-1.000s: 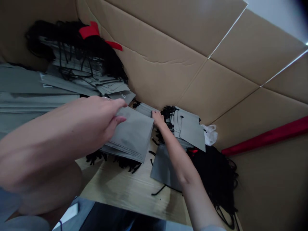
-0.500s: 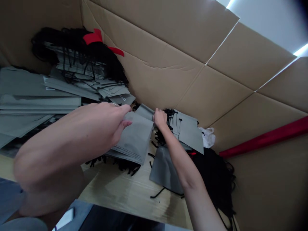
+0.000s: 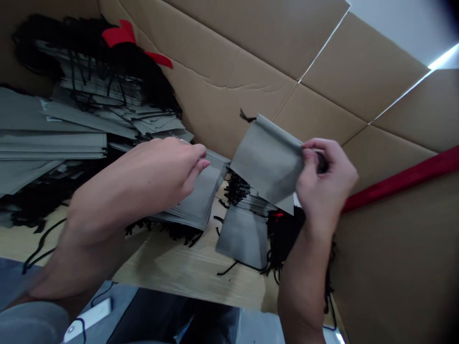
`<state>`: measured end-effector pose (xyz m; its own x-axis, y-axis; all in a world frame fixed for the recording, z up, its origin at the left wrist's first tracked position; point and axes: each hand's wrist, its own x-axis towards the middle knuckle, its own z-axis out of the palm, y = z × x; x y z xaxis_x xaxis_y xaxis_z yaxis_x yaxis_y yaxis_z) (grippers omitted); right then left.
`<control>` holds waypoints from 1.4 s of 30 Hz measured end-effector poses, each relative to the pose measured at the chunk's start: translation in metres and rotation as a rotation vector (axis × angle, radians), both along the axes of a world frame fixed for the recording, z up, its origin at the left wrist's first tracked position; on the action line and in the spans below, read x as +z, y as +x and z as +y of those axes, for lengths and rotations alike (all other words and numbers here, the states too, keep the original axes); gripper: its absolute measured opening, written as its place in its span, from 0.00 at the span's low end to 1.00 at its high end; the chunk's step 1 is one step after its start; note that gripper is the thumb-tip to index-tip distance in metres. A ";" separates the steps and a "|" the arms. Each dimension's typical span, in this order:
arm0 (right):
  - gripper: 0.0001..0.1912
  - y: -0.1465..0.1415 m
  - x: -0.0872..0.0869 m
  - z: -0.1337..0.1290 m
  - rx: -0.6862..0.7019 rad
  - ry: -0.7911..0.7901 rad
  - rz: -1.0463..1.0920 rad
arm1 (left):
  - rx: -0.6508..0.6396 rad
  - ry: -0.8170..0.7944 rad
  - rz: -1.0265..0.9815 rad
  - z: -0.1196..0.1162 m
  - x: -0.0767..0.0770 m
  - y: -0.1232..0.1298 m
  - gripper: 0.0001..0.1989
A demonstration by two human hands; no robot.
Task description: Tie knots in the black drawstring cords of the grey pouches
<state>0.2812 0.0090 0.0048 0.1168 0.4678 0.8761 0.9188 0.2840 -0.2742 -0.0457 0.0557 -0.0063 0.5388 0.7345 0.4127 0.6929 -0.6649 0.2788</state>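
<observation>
Head view: the right hand (image 3: 324, 184) has just lifted a grey drawstring pouch (image 3: 267, 160) above the desk (image 3: 168, 267), pinching its right edge; the left hand (image 3: 138, 179), half open, hovers over a stack of grey pouches (image 3: 201, 198).

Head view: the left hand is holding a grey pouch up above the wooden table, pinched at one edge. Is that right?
No, that's the right hand, not the left. The head view shows it holding the grey pouch up above the wooden table, pinched at one edge. The left hand is over the pouch stack.
</observation>
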 end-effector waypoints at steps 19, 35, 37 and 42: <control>0.19 0.002 -0.003 -0.076 0.577 -0.544 0.197 | -0.409 -0.129 -0.173 -0.010 -0.001 0.036 0.11; 0.07 -0.036 -0.016 -0.067 0.629 -0.382 0.346 | -0.524 -0.389 -0.304 -0.030 0.009 0.045 0.04; 0.10 -0.039 -0.018 -0.067 0.646 -0.379 0.356 | -0.540 -0.411 -0.399 -0.032 0.007 0.049 0.03; 0.21 -0.047 -0.022 -0.065 0.675 -0.311 0.433 | -0.603 -0.415 -0.679 -0.040 0.006 0.060 0.04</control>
<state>0.2346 -0.0564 -0.0170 0.0221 0.7689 0.6390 0.3766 0.5857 -0.7177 0.0147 0.0153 -0.0006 0.6142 0.5714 0.5443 -0.1209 -0.6135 0.7804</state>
